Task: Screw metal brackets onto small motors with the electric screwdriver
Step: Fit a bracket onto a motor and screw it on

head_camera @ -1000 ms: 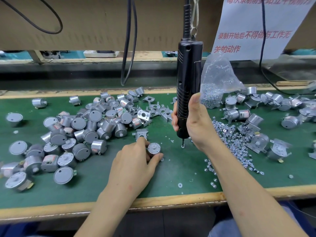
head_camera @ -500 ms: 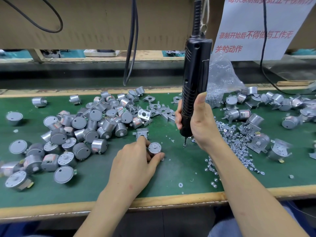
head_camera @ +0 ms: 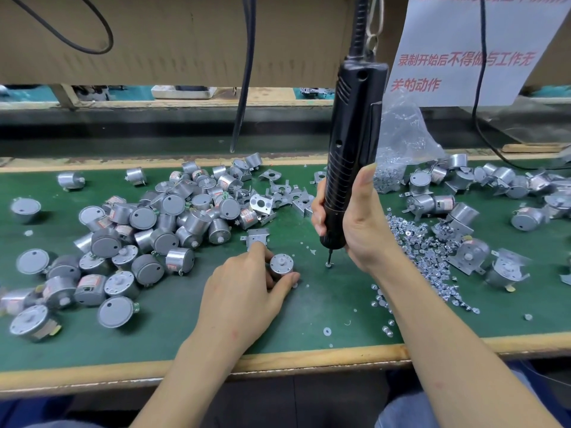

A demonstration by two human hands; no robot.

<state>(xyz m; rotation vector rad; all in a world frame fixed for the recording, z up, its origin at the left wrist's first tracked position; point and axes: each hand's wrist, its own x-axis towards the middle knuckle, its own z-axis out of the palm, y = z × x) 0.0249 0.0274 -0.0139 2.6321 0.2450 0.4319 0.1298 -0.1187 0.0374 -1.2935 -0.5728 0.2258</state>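
**Picking up a screw, motor held ready**

From my seat, the left hand (head_camera: 244, 291) has thumb and fingers curled round a single motor (head_camera: 281, 264), shaft end up on the green mat (head_camera: 309, 316). That keeps the screw holes facing the tool. Its index finger reaches forward to a loose bracket (head_camera: 257, 236) just beyond, touching it or nearly so. I take that as keeping the next part within reach. The bracket is not yet on the motor.

The right hand (head_camera: 361, 230) is wrapped round the lower barrel of the hanging electric screwdriver (head_camera: 352, 149), thumb up along the grip for control. The bit is pressed to the mat just right of the motor. It seems to sit on a screw (head_camera: 329, 264), though that is too small for me to be sure. The loose screws (head_camera: 423, 251) lie scattered close by the right wrist, and the heap of motors (head_camera: 173, 217) sits to the left, so each hand feeds from its own side.

Against the frame a second ago, the driver stood nearer upright. Now its top leans away to the right, while the tip sits at much the same spot. The left hand and its motor have hardly shifted.
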